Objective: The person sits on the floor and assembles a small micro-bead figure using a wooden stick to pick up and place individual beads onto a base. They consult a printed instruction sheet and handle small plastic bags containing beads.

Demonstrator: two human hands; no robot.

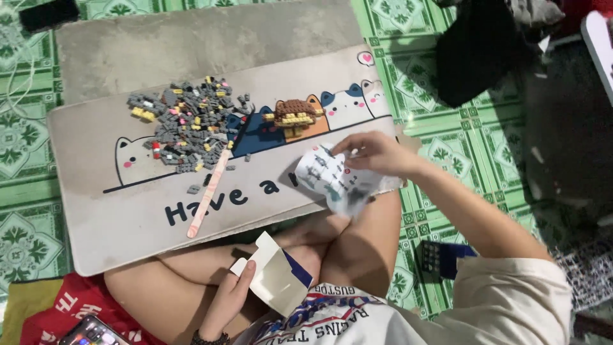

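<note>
My left hand (231, 300) is low in the view, over my crossed legs, and grips a small open white carton (276, 280) with a blue inner flap. Further right, my right hand (378, 153) pinches the top edge of a crumpled printed paper sheet (335, 179) at the near edge of a grey mat with cartoon cats (108, 211). On the mat lie a pile of small grey and yellow bricks (185, 124), a small brown-and-yellow built brick model (295, 117) and a long pink strip (207, 195).
The mat lies on a green patterned floor (440, 121). A phone (92, 332) rests on red cloth at the bottom left. A dark blue box (442, 259) sits by my right arm. A dark cloth heap (476, 51) is at the top right.
</note>
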